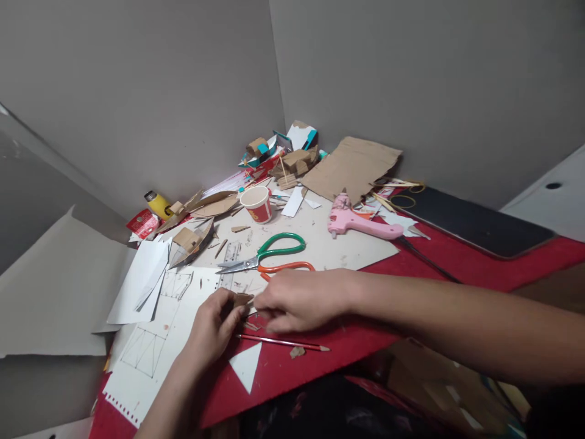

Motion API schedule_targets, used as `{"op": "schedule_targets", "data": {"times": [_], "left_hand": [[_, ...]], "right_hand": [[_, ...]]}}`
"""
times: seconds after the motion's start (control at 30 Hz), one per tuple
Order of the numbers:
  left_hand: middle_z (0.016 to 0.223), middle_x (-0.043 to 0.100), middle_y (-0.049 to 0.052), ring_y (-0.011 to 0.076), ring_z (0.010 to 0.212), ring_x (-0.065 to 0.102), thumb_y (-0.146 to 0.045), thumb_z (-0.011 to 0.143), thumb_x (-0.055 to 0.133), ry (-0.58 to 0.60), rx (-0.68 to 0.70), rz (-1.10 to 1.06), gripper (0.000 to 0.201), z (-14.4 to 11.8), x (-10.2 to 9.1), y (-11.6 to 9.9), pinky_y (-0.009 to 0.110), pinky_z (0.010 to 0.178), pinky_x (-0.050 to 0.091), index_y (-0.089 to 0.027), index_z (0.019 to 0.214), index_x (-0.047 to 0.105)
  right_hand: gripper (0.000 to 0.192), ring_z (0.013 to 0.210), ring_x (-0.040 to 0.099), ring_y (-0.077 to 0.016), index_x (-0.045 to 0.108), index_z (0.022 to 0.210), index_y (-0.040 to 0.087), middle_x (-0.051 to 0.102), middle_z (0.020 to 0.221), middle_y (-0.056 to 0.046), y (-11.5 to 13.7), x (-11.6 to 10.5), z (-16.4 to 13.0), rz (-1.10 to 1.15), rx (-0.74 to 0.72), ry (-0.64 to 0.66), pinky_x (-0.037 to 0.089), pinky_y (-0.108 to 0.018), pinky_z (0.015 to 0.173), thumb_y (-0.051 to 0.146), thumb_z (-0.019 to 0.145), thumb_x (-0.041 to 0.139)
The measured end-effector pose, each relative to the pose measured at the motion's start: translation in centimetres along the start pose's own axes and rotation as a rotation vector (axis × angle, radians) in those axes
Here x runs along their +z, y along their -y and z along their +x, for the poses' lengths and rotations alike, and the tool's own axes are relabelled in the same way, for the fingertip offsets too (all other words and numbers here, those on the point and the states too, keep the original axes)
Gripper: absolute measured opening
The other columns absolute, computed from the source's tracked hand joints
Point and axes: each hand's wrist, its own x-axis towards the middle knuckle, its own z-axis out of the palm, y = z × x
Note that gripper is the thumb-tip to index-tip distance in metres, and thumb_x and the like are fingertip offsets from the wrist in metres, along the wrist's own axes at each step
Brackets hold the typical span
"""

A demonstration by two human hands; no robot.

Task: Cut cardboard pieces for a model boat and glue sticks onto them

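Note:
My left hand [214, 322] pinches a small brown cardboard piece [243, 299] between thumb and fingers, low over the front of the table. Close to its right end is my right hand [292, 300], its fingers curled closed; whatever they grip is hidden beneath the hand. Just beyond both hands lie scissors [274, 263] with one green and one orange handle, blades pointing left. A clear ruler [228, 259] is partly under the blades. Nearer the edge rest a red pencil [283, 342], a white paper triangle [247, 367] and a cardboard scrap [297, 352].
Sheets with pencil-drawn shapes [143, 353] spread at left beside a cardboard boat [194, 242]. A paper cup [256, 204] stands mid-table. A pink glue gun [363, 225] with a cord, a cardboard sheet [351, 166] and a dark phone-like slab [475, 219] occupy the right.

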Motion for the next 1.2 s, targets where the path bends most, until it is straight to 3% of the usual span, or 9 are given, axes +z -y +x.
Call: {"op": "schedule_targets", "data": {"times": [0.1, 0.33, 0.43, 0.5, 0.6, 0.77, 0.97, 1.1, 1.2], "left_hand": [[0.08, 0.062, 0.002, 0.0162, 0.074, 0.056, -0.033, 0.09, 0.05, -0.048, -0.067, -0.175, 0.019, -0.1, -0.7, -0.1, 0.028, 0.068, 0.045, -0.018, 0.092, 0.061], [0.08, 0.065, 0.002, 0.0151, 0.073, 0.058, -0.032, 0.088, 0.054, -0.122, -0.099, -0.223, 0.018, -1.6, -2.1, -0.3, 0.026, 0.066, 0.046, -0.018, 0.09, 0.065], [0.094, 0.071, 0.003, 0.0178, 0.085, 0.064, -0.029, 0.089, 0.053, -0.102, -0.084, -0.193, 0.018, -2.5, -1.9, 0.0, 0.03, 0.077, 0.049, -0.021, 0.096, 0.067], [0.1, 0.072, 0.003, 0.0195, 0.093, 0.065, -0.027, 0.089, 0.051, -0.103, -0.056, -0.155, 0.02, -3.1, -1.6, 0.3, 0.032, 0.083, 0.05, -0.023, 0.1, 0.068], [0.104, 0.072, 0.003, 0.0203, 0.097, 0.065, -0.024, 0.09, 0.049, -0.113, 0.03, -0.032, 0.025, -3.9, -0.6, 0.7, 0.033, 0.084, 0.052, -0.026, 0.108, 0.066], [0.099, 0.07, 0.008, 0.0205, 0.084, 0.066, -0.018, 0.089, 0.047, -0.161, 0.284, 0.227, 0.031, -4.4, 1.5, -0.2, 0.032, 0.069, 0.056, -0.023, 0.115, 0.063], [0.117, 0.064, 0.015, 0.0278, 0.102, 0.06, -0.013, 0.085, 0.046, -0.212, 0.473, 0.449, 0.043, -3.7, 3.2, -3.3, 0.044, 0.079, 0.055, -0.017, 0.128, 0.052], [0.132, 0.057, 0.014, 0.0299, 0.12, 0.051, -0.011, 0.085, 0.042, -0.077, 0.545, 0.5, 0.049, -2.0, 5.8, -7.6, 0.05, 0.096, 0.045, -0.014, 0.133, 0.047], [0.141, 0.049, 0.011, 0.0294, 0.13, 0.041, -0.034, 0.093, 0.039, 0.02, 0.595, 0.514, 0.048, 0.1, 8.5, -10.4, 0.049, 0.108, 0.033, -0.014, 0.136, 0.044]], "right_hand": [[0.02, 0.051, 0.047, -0.0136, 0.067, 0.079, 0.015, 0.062, 0.06, -0.003, 0.9, 0.4, -0.3, -0.142, 0.042, 0.171, 0.022, -0.024, 0.046, 0.035, 0.075, 0.068], [0.013, 0.057, 0.055, -0.0182, 0.068, 0.081, 0.012, 0.068, 0.07, -0.01, 1.6, 1.4, -0.5, -0.251, 0.004, 0.174, 0.023, -0.028, 0.048, 0.017, 0.074, 0.059], [0.007, 0.054, 0.05, -0.0155, 0.065, 0.077, 0.013, 0.063, 0.064, -0.006, 1.5, 0.2, -0.9, -0.179, 0.011, 0.183, 0.023, -0.027, 0.047, 0.019, 0.073, 0.062], [0.005, 0.051, 0.044, -0.0111, 0.059, 0.073, 0.015, 0.055, 0.059, 0.001, 1.3, -1.2, -1.3, 0.016, -0.006, 0.165, 0.026, -0.024, 0.046, 0.015, 0.07, 0.064], [0.012, 0.051, 0.042, -0.0064, 0.05, 0.069, 0.016, 0.047, 0.058, 0.007, 0.7, -3.3, -1.9, 0.45, -0.089, 0.0, 0.035, -0.018, 0.048, 0.006, 0.07, 0.056], [0.006, 0.043, 0.046, -0.0054, 0.048, 0.081, 0.017, 0.056, 0.061, 0.005, -0.7, -4.1, -1.6, 0.914, -0.061, -0.408, 0.037, -0.017, 0.04, 0.022, 0.085, 0.049], [0.018, 0.043, 0.045, -0.0053, 0.045, 0.074, 0.018, 0.055, 0.057, 0.005, -1.8, -3.2, -0.4, 0.909, -0.057, -0.671, 0.036, -0.017, 0.04, 0.028, 0.088, 0.051], [0.02, 0.044, 0.044, -0.006, 0.045, 0.073, 0.018, 0.054, 0.056, 0.006, -1.7, -2.9, -0.2, 0.909, -0.053, -0.69, 0.036, -0.018, 0.042, 0.03, 0.087, 0.053], [0.019, 0.044, 0.045, -0.0062, 0.047, 0.074, 0.018, 0.054, 0.055, 0.006, -1.6, -2.4, -0.2, 0.92, -0.027, -0.704, 0.036, -0.018, 0.042, 0.031, 0.086, 0.053]]}}
